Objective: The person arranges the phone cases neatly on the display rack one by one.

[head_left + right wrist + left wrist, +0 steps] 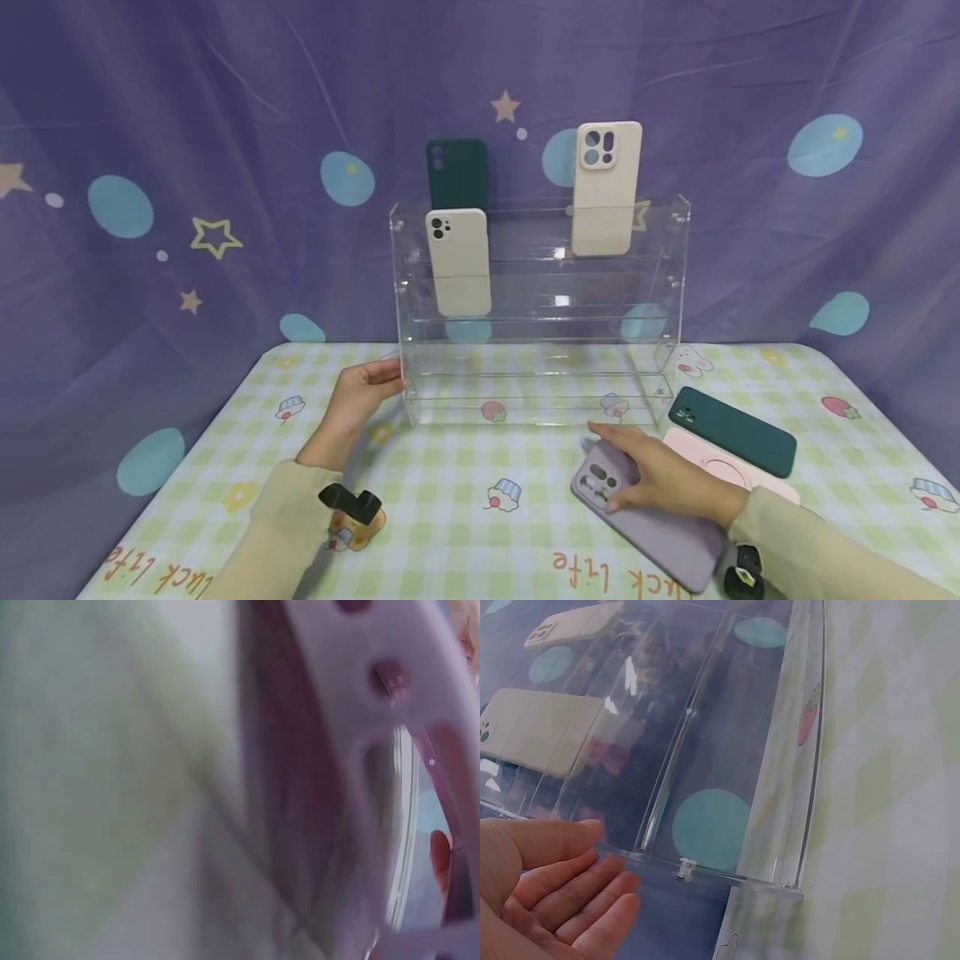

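Note:
My right hand (667,475) grips a lavender phone case (660,533) at the front right, thumb on the near side by the camera cut-outs. In the right wrist view the lavender case (360,742) fills much of the picture, very close and partly blurred. My left hand (360,404) is at the left side of a clear acrylic tiered stand (540,358), its fingers loosely bent by the panel edge; in the left wrist view the left hand (555,892) holds nothing. The stand bears a dark green case (458,175), a white case (461,267) and a cream case (606,192).
Right of the stand, another dark green case (735,432) lies on the checked tablecloth (450,467). A pink case (727,467) with a ring mark lies beside it, partly hidden by my right hand. A purple patterned curtain (247,125) hangs behind the table.

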The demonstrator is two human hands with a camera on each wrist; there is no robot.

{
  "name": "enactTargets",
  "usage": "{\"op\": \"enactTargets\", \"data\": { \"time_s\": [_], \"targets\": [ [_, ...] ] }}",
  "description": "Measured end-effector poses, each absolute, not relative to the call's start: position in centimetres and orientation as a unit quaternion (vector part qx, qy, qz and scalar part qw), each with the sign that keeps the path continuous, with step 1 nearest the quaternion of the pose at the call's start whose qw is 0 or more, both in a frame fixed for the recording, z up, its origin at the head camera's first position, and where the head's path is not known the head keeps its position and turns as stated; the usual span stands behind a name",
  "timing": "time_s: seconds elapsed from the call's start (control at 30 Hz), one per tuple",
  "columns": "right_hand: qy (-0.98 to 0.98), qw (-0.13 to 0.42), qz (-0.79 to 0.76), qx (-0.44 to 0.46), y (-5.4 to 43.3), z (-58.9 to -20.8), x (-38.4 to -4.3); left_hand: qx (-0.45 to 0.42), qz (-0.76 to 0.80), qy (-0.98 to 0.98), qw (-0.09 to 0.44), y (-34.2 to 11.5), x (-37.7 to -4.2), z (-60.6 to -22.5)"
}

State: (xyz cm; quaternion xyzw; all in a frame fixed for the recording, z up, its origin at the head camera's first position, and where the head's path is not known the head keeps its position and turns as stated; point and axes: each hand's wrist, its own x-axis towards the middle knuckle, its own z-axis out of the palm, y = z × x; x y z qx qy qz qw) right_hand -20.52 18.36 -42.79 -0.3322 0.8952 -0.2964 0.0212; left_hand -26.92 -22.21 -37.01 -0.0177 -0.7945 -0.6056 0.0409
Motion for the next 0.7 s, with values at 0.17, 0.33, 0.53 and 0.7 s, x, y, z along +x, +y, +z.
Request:
{"op": "enactTargets", "data": {
  "time_s": [0.17,0.33,0.53,0.7],
  "targets": [
    [0.886,0.028,-0.327,-0.326,18.5,-42.6,-20.7,0.003,-0.592,-0.805,0.043,-22.1,-27.1,-37.2],
    [0.869,0.020,-0.394,-0.300,18.7,-42.1,-21.1,0.001,-0.592,-0.805,0.050,-22.0,-27.2,-37.2],
    [0.864,0.015,-0.436,-0.251,19.1,-41.7,-21.7,-0.002,-0.594,-0.803,0.048,-21.9,-27.1,-37.1],
    [0.860,0.096,-0.452,-0.218,19.4,-40.6,-22.0,0.005,-0.588,-0.808,0.049,-21.9,-27.0,-37.1]
  ]
}}
